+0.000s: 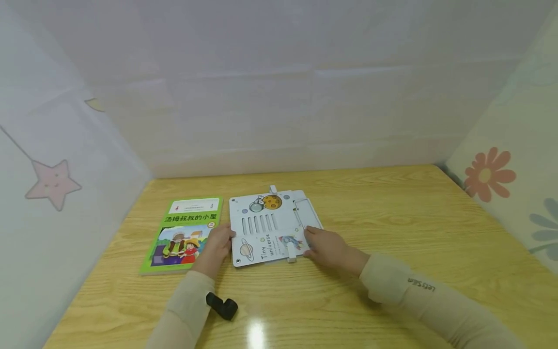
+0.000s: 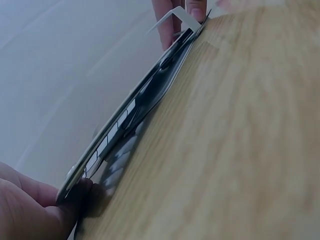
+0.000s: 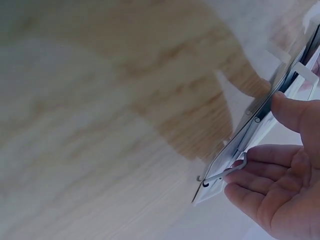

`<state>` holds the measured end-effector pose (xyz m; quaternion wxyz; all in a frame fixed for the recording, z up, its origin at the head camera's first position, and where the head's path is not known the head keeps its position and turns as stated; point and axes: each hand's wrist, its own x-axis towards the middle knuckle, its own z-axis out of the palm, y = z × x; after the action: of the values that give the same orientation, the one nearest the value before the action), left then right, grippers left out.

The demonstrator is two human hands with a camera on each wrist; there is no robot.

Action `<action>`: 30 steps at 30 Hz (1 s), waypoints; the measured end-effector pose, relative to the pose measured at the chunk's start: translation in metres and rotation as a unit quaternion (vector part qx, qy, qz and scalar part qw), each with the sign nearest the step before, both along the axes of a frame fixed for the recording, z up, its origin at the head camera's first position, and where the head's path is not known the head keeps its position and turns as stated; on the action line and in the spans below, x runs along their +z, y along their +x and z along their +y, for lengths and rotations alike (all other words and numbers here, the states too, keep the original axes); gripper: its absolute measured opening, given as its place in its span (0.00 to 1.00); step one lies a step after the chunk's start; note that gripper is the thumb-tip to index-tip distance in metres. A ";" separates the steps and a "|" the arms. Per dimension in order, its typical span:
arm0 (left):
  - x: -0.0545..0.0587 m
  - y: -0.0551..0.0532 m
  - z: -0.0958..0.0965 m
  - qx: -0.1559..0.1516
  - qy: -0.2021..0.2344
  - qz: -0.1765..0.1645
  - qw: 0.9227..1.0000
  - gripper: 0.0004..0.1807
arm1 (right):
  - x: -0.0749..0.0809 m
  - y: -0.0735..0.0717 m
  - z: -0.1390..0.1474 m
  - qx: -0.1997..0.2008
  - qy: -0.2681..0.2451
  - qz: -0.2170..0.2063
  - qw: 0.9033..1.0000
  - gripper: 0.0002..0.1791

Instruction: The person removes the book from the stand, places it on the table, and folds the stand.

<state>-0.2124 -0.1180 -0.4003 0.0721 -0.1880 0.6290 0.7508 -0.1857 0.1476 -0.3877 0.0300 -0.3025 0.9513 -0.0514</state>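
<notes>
A white book stand (image 1: pixel 257 228) printed with planets, a rocket and "Tiny universe" is folded fairly flat over the wooden table. My left hand (image 1: pixel 218 242) pinches its left edge; the left wrist view shows this left hand (image 2: pixel 35 205) at the lower end of the tilted panel. At the near right corner my right hand (image 1: pixel 329 247) holds the stand. In the right wrist view, the right hand's (image 3: pixel 280 175) thumb lies against the edge and its fingers touch a thin wire support (image 3: pixel 227 172). White clips (image 1: pixel 291 253) stick out at the near and far edges.
To the left lies a green-covered picture book (image 1: pixel 183 237), partly behind my left forearm. The wooden table (image 1: pixel 392 213) reaches to pale cloth walls at the back and sides. A black strap piece (image 1: pixel 222 306) sits at my left cuff.
</notes>
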 end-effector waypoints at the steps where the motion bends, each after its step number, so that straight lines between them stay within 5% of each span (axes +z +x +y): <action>1: 0.001 -0.001 0.000 0.001 -0.005 -0.001 1.000 0.27 | 0.000 0.001 0.000 0.001 0.001 0.005 1.000 0.32; 19: 0.002 -0.011 -0.004 -0.004 -0.010 0.010 1.000 0.27 | 0.004 0.007 -0.011 -0.022 -0.001 0.010 1.000 0.32; 30: -0.002 -0.009 -0.001 -0.016 -0.026 0.005 1.000 0.28 | 0.006 0.005 -0.008 0.014 -0.009 -0.005 1.000 0.37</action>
<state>-0.2215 -0.1193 -0.4026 0.0762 -0.1760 0.6519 0.7337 -0.1808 0.1395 -0.3819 0.0332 -0.3162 0.9461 -0.0611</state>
